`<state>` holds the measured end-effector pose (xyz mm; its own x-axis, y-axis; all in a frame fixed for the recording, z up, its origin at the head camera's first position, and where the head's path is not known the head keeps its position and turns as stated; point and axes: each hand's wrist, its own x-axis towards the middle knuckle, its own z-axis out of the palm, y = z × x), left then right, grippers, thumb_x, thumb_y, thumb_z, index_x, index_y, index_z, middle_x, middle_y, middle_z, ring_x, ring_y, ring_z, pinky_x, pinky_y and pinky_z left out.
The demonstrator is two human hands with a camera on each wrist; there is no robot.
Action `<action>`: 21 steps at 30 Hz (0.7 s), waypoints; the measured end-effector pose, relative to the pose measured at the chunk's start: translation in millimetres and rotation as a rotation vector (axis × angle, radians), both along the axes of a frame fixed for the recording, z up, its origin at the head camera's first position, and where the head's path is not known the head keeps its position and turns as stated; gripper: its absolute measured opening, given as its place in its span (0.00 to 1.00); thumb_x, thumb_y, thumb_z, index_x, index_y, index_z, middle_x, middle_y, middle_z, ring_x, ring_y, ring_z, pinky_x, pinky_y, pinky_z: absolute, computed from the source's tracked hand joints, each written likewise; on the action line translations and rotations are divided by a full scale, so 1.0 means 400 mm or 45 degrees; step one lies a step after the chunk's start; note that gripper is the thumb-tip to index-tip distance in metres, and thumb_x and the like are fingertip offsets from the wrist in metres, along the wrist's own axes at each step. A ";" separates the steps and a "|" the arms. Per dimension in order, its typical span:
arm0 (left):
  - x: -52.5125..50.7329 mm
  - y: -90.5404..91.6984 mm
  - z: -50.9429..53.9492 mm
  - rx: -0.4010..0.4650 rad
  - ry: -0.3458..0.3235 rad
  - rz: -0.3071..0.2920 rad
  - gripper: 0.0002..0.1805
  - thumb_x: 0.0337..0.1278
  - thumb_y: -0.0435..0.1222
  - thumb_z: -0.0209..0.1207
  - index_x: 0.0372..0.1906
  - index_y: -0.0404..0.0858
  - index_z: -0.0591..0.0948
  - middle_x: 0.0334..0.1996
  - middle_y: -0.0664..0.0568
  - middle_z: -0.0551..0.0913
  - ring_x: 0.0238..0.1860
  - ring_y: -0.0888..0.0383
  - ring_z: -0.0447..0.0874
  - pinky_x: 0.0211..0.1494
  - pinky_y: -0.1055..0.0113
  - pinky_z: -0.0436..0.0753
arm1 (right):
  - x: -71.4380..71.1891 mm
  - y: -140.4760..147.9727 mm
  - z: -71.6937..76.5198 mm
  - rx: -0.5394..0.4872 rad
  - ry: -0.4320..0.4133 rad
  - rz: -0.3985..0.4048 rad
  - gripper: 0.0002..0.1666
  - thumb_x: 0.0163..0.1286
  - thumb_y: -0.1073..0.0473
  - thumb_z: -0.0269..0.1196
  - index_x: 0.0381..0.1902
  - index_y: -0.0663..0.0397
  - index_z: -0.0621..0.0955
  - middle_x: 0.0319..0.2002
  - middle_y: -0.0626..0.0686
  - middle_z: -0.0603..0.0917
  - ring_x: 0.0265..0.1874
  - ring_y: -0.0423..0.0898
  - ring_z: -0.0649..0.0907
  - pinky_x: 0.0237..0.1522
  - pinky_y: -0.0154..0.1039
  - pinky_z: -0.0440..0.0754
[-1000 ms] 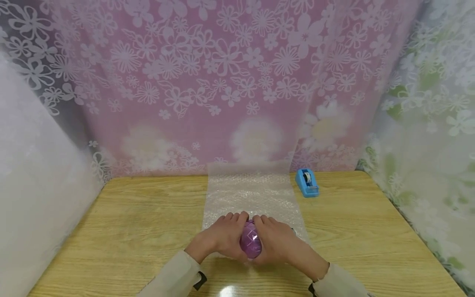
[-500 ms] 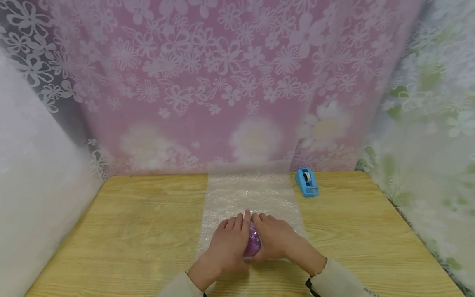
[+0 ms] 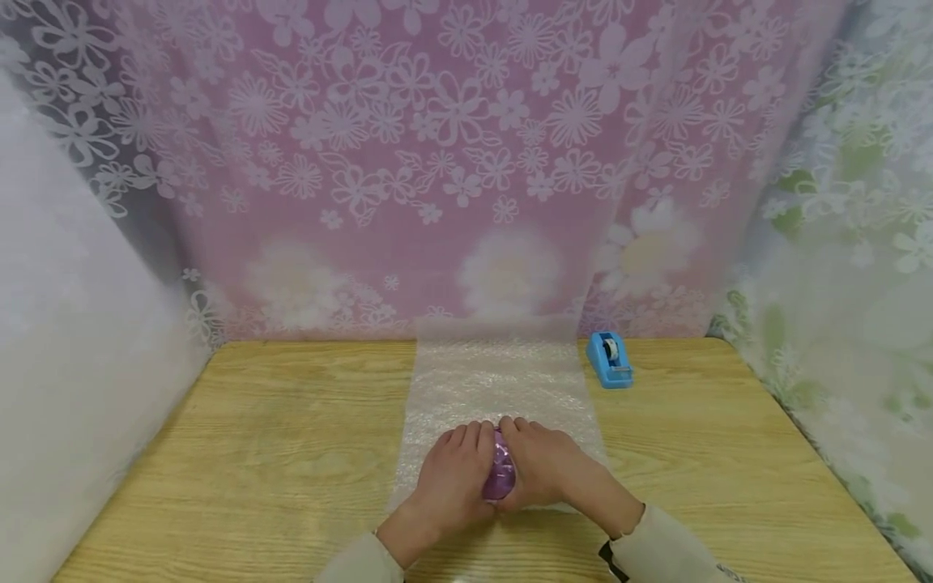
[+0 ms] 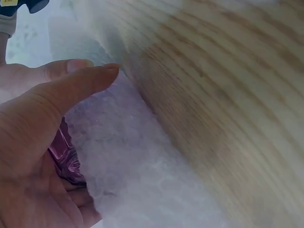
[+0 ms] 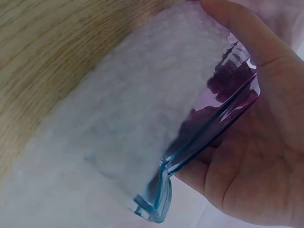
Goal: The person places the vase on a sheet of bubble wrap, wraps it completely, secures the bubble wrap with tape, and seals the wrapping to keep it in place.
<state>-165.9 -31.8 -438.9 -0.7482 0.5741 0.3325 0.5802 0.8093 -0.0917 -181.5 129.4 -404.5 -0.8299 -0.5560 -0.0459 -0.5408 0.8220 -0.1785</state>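
Observation:
A purple, see-through faceted item (image 3: 500, 470) is held between both hands over the near part of a bubble wrap sheet (image 3: 503, 372). My left hand (image 3: 453, 474) grips its left side, fingers over the top. My right hand (image 3: 539, 461) holds the right side, with fingers bent behind it. In the right wrist view the item (image 5: 209, 118) fades from purple to blue towards a squared lower end. Bubble wrap (image 5: 133, 104) covers its near face, and the right thumb lies at the wrap's edge. The left thumb reaches over the wrap (image 4: 123, 142) in the left wrist view.
A blue tape dispenser (image 3: 611, 360) stands at the back right of the wooden table (image 3: 291, 437), just right of the wrap. Pink floral curtain (image 3: 408, 162) hangs behind the table, with pale sheets (image 3: 838, 340) at both sides.
My left hand has turned and shifted slightly right, covering more of the purple item. The right hand stays nearly in place. The head view has shifted a little.

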 end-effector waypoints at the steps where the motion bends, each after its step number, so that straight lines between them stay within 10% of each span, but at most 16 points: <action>1: -0.001 0.000 -0.001 0.005 0.005 -0.005 0.51 0.18 0.54 0.76 0.54 0.33 0.69 0.42 0.48 0.75 0.45 0.54 0.75 0.50 0.62 0.76 | -0.001 0.000 0.000 0.001 -0.007 0.000 0.48 0.36 0.37 0.76 0.48 0.59 0.70 0.35 0.51 0.74 0.34 0.47 0.77 0.31 0.44 0.79; 12: -0.008 -0.003 0.010 0.016 -0.008 -0.048 0.46 0.24 0.60 0.73 0.49 0.35 0.70 0.36 0.51 0.75 0.39 0.57 0.75 0.43 0.64 0.77 | -0.022 0.014 0.019 -0.001 -0.160 0.064 0.48 0.37 0.34 0.75 0.49 0.56 0.70 0.38 0.47 0.75 0.36 0.44 0.78 0.36 0.43 0.80; 21: -0.008 -0.012 0.043 -0.061 -0.255 -0.115 0.43 0.33 0.63 0.67 0.48 0.34 0.70 0.33 0.52 0.74 0.34 0.59 0.74 0.39 0.67 0.77 | -0.039 0.016 0.039 -0.024 -0.511 0.087 0.45 0.36 0.37 0.77 0.44 0.53 0.69 0.34 0.44 0.73 0.33 0.39 0.76 0.41 0.37 0.77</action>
<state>-169.3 -36.7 -421.6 -0.7416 0.6532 0.1530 0.6604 0.7509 -0.0048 -197.2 135.8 -388.9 -0.7091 -0.6133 -0.3480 -0.4786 0.7810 -0.4011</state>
